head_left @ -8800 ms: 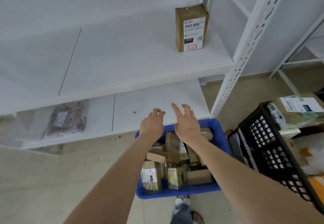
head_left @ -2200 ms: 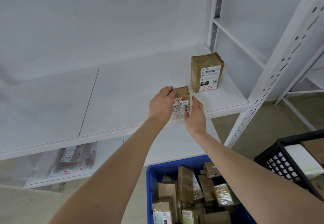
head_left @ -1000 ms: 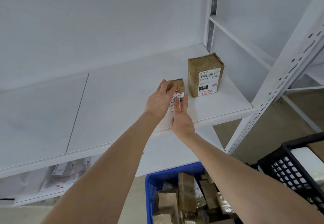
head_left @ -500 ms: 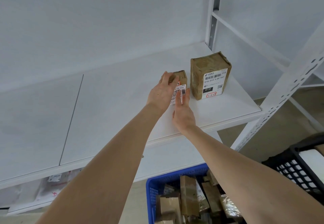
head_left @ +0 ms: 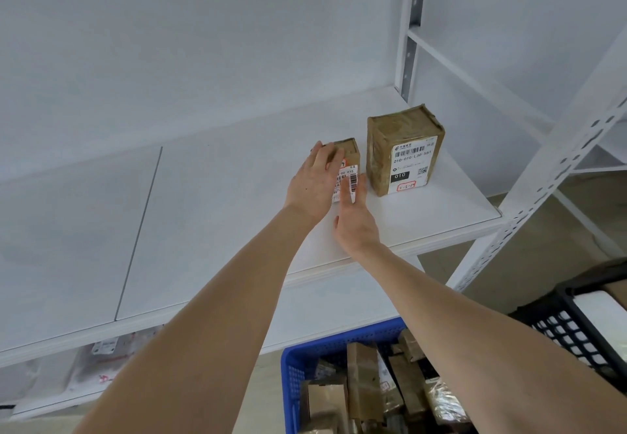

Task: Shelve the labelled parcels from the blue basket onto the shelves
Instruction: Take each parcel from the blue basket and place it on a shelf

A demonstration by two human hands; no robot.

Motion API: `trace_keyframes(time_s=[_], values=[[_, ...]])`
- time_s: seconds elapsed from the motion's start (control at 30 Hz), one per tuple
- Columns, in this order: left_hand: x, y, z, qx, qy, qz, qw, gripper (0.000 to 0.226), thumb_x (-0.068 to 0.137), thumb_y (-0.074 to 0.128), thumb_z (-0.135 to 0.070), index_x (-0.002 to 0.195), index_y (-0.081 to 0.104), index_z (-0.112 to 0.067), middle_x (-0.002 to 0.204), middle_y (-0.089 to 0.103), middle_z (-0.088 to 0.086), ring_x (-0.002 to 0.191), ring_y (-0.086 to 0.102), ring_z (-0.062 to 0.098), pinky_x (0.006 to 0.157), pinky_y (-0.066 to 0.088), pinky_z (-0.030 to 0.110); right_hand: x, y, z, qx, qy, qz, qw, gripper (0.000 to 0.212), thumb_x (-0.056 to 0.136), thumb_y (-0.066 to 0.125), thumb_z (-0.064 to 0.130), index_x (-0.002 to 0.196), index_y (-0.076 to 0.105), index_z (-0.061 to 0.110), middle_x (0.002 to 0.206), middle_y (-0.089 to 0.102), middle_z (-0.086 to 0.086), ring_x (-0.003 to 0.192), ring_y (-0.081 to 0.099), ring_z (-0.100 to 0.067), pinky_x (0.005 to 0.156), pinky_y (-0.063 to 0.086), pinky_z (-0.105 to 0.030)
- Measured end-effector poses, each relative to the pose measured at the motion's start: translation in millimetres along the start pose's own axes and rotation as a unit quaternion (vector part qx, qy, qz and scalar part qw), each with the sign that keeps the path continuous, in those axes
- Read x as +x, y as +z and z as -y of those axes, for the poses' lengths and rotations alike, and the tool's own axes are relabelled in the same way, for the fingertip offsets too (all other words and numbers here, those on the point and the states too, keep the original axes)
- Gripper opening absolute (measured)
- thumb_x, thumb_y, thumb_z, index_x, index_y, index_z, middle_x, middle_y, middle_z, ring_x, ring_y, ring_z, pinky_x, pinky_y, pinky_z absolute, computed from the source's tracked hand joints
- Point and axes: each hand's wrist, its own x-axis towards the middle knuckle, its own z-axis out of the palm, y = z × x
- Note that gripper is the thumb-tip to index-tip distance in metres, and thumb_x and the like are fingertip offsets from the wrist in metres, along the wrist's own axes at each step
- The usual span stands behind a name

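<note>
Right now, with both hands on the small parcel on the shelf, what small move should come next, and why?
Probably lift both hands away. The small parcel stands upright on the shelf beside the larger parcel, label facing out; the left hand and right hand only rest flat against it.

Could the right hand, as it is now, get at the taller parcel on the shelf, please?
Probably yes: the right hand lies open just left of the taller parcel, with only bare shelf between.
</note>
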Motion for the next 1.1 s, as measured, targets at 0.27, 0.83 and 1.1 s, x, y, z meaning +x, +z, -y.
trace_keyframes(time_s=[0.27,0.83,1.1], values=[[-3.5,-6.5,-2.5,0.013,-0.008,-0.015,1.0,0.066,0.092,0.046,-0.005,0.15,0.014,-0.009,0.156,0.014,0.004,0.146,0.006,0.025,0.118,0.01,0.029,-7.5,-7.0,-0.2,0.002,-0.006,-0.011,1.0,0.075,0.094,0.046,0.01,0.153,0.001,0.02,0.158,-0.019,-0.009,0.134,0.039,-0.028,0.094,0.043,-0.035],[-61.2,-22.7,-21.4,-0.039,-0.08,-0.023,0.996,0.07,0.082,0.045,0.003,0.147,0.026,-0.017,0.151,0.024,0.0,0.133,0.035,0.02,0.098,0.04,0.031,-50.8,-21.4,-2.5,-0.026,-0.042,-0.04,0.998,0.073,0.09,0.052,0.01,0.152,0.015,0.021,0.159,-0.003,-0.008,0.123,0.048,-0.029,0.087,0.047,-0.037],[-177.1,30.8,-60.9,-0.102,-0.118,-0.03,0.987,0.053,0.077,0.049,0.004,0.128,0.051,-0.011,0.125,0.051,0.005,0.107,0.054,0.022,0.067,0.046,0.029,-144.3,18.8,-38.0,-0.004,-0.14,-0.122,0.983,0.044,0.077,0.064,-0.002,0.118,0.058,0.009,0.119,0.051,-0.013,0.105,0.053,-0.028,0.075,0.052,-0.037]])
